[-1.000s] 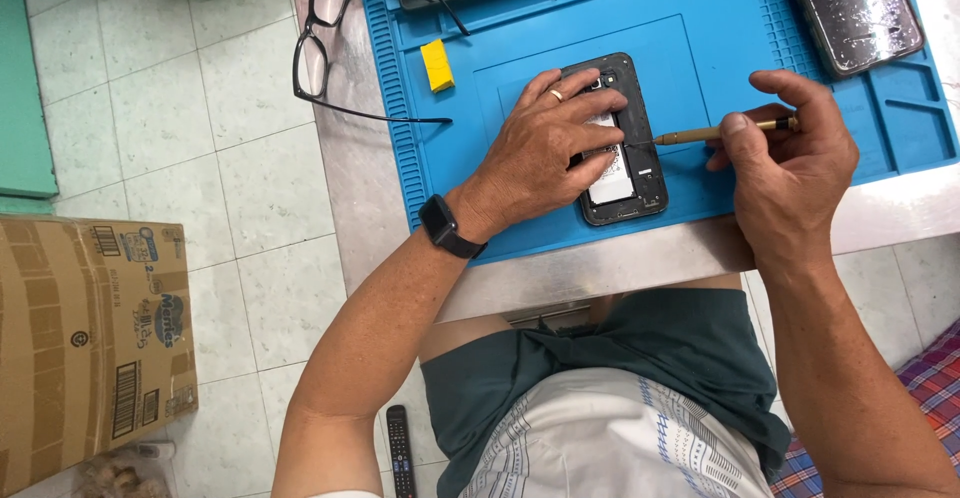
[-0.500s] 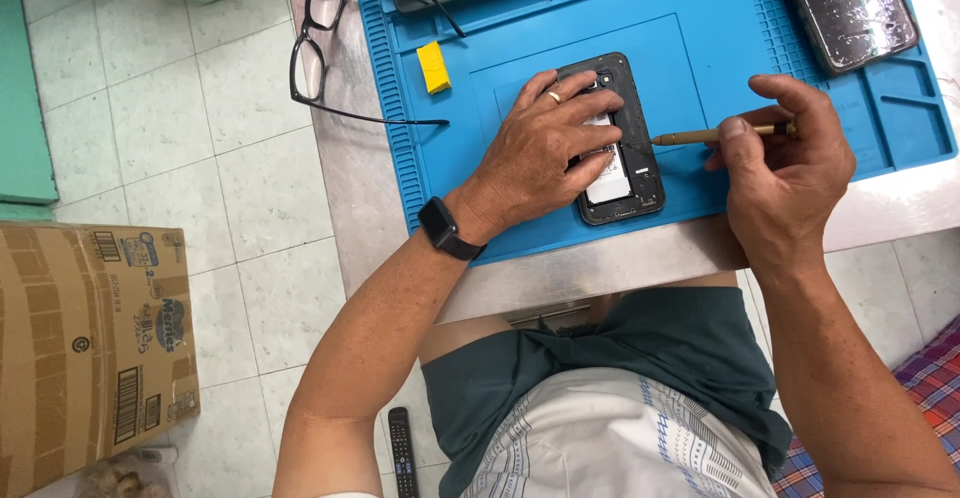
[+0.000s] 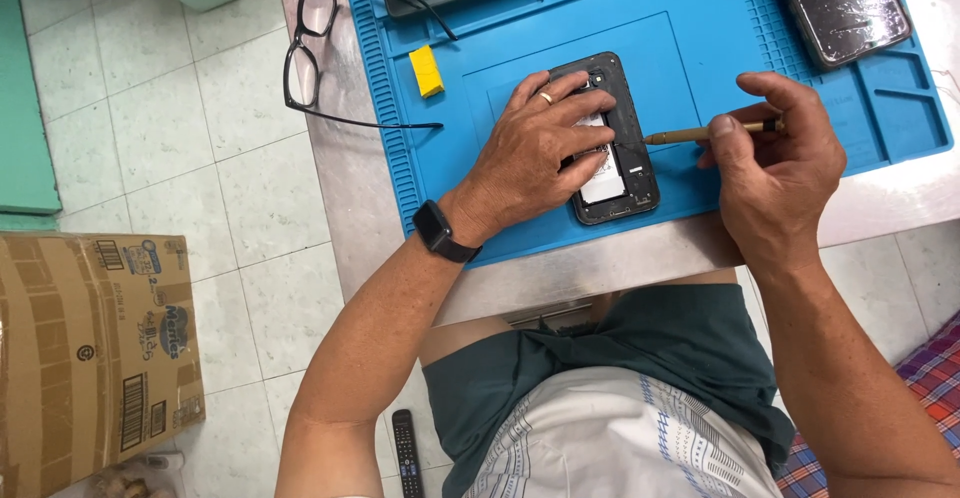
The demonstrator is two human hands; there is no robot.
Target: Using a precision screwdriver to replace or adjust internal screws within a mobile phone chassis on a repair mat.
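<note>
Opened phone (image 3: 612, 163) lies back-up on the blue mat (image 3: 470, 173), near the bench's front edge. Left hand (image 3: 535, 153) spread flat over it, fingers pinning the body. Right hand (image 3: 775, 158) pinches a slim brown tool (image 3: 680, 137), tip at the phone's right edge; contact probably made, hard to tell. Black glasses (image 3: 310, 58) and yellow block (image 3: 427, 70) to the left.

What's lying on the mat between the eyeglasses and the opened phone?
In the head view, a small yellow block lies on the blue mat between the black eyeglasses and the opened phone; otherwise bare mat.
</note>
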